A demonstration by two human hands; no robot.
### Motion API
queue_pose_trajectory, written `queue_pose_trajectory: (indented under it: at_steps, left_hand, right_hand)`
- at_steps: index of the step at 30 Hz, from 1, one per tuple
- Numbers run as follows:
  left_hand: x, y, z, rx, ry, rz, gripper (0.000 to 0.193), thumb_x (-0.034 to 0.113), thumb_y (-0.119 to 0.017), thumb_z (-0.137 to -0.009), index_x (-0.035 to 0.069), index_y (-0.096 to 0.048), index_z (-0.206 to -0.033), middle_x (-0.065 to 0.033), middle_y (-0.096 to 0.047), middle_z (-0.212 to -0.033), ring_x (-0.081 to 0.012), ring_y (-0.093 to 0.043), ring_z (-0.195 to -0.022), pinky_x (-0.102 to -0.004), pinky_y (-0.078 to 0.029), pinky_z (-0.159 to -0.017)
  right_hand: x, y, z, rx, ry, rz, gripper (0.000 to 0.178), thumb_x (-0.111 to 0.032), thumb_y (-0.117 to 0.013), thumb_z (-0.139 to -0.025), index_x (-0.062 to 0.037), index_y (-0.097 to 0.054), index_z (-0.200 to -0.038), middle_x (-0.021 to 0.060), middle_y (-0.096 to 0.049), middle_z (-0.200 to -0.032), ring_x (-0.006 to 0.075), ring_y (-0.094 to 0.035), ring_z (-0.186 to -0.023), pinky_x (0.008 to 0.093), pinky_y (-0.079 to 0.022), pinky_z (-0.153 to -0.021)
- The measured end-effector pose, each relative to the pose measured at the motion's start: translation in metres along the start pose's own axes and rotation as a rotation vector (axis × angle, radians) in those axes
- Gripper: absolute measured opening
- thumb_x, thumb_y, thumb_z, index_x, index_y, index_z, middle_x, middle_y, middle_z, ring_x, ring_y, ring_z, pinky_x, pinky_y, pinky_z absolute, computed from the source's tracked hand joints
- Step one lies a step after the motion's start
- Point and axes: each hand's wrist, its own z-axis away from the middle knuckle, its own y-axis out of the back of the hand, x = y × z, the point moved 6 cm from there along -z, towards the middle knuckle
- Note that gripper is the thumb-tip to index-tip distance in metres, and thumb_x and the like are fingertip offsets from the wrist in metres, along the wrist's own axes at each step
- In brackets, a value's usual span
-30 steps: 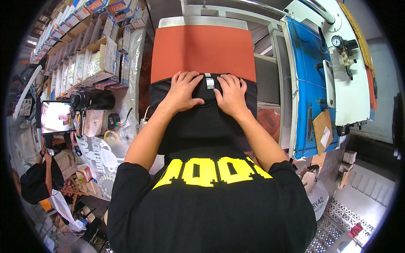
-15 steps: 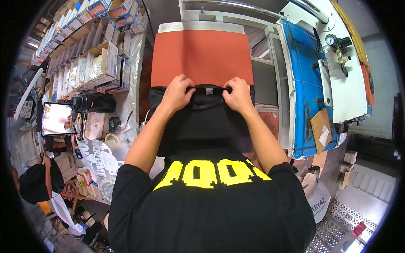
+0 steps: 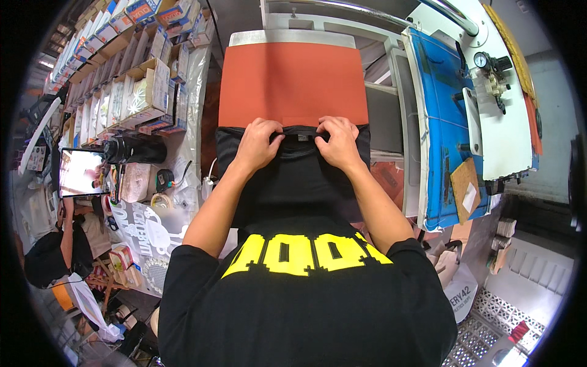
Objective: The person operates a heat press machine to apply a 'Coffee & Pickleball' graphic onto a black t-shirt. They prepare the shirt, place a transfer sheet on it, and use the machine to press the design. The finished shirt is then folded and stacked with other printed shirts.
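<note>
A black T-shirt (image 3: 287,183) is drawn over the near end of an orange-red padded platen (image 3: 293,82), its collar lying across the pad. My left hand (image 3: 258,145) pinches the collar on its left side, fingers curled. On the collar's right side, my right hand (image 3: 339,144) has the fabric between thumb and fingers. A small label (image 3: 302,138) shows inside the neck between both hands. The shirt's lower part hangs toward my body, partly hidden by my own black top with yellow figures.
A blue-covered board (image 3: 443,128) with a brown card (image 3: 466,189) stands right of the platen, beside a pressure gauge (image 3: 480,59). Left are boxes of flat packets (image 3: 143,95), a black cylinder (image 3: 136,150), a lit screen (image 3: 82,173) and a tape roll (image 3: 161,202). Another person (image 3: 52,257) is at lower left.
My hands have moved slightly closer together and nearer to me with the collar. The neck opening looks narrower and the label is darker. The person at lower left has shifted.
</note>
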Motion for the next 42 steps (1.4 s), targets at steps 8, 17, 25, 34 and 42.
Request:
queue_pose_trajectory:
  at_steps: [8,17,25,34,42]
  left_hand:
    - [-0.02,-0.006,-0.041,0.062,0.116,-0.235,0.011,0.012,-0.071,-0.077,0.007,-0.068,-0.087,-0.0102,-0.066,-0.086,-0.0329,-0.061,-0.089,-0.043,-0.046,-0.079]
    - [-0.011,-0.009,-0.029,0.182,-0.229,-0.165,0.023,0.004,-0.066,-0.068,0.016,-0.074,-0.086,-0.0025,-0.066,-0.095,-0.0256,-0.06,-0.094,-0.0427,-0.045,-0.082]
    - [-0.01,0.008,-0.016,0.246,-0.096,-0.056,0.024,0.004,-0.068,-0.071,0.01,-0.068,-0.095,-0.0067,-0.063,-0.102,-0.0278,-0.058,-0.102,-0.0427,-0.042,-0.088]
    - [-0.033,0.132,0.084,0.581,0.179,0.051,0.013,0.001,-0.066,-0.077,0.003,-0.068,-0.089,-0.0117,-0.064,-0.102,-0.0297,-0.061,-0.1,-0.0381,-0.048,-0.089]
    - [-0.067,0.293,0.148,0.894,0.258,-0.198,0.01,-0.001,-0.065,-0.079,0.002,-0.067,-0.088,-0.0129,-0.064,-0.094,-0.028,-0.063,-0.09,-0.0358,-0.05,-0.082]
  right_hand:
    - [0.023,-0.008,-0.036,0.082,-0.223,0.155,0.015,-0.021,-0.072,-0.079,-0.0088,-0.071,-0.086,0.0071,-0.062,-0.104,0.0286,-0.051,-0.109,0.0489,-0.031,-0.096]
    - [-0.034,0.005,-0.005,0.215,0.24,0.17,0.013,-0.013,-0.068,-0.076,-0.0073,-0.061,-0.085,0.0084,-0.06,-0.094,0.0281,-0.056,-0.098,0.0441,-0.037,-0.092]
    - [-0.072,-0.044,0.009,-0.076,0.19,0.369,0.058,-0.035,-0.064,-0.087,0.0003,-0.051,-0.131,0.0195,-0.045,-0.141,0.0343,-0.036,-0.135,0.061,-0.022,-0.11]
    - [-0.089,-0.046,0.013,0.042,0.144,0.551,0.058,-0.037,-0.07,-0.079,-0.0058,-0.059,-0.127,0.0214,-0.044,-0.133,0.0376,-0.039,-0.125,0.0576,-0.028,-0.103]
    - [-0.087,-0.062,0.014,-0.054,0.045,0.56,0.061,-0.03,-0.065,-0.082,-0.0047,-0.051,-0.136,0.0224,-0.042,-0.137,0.0396,-0.038,-0.127,0.0538,-0.028,-0.104]
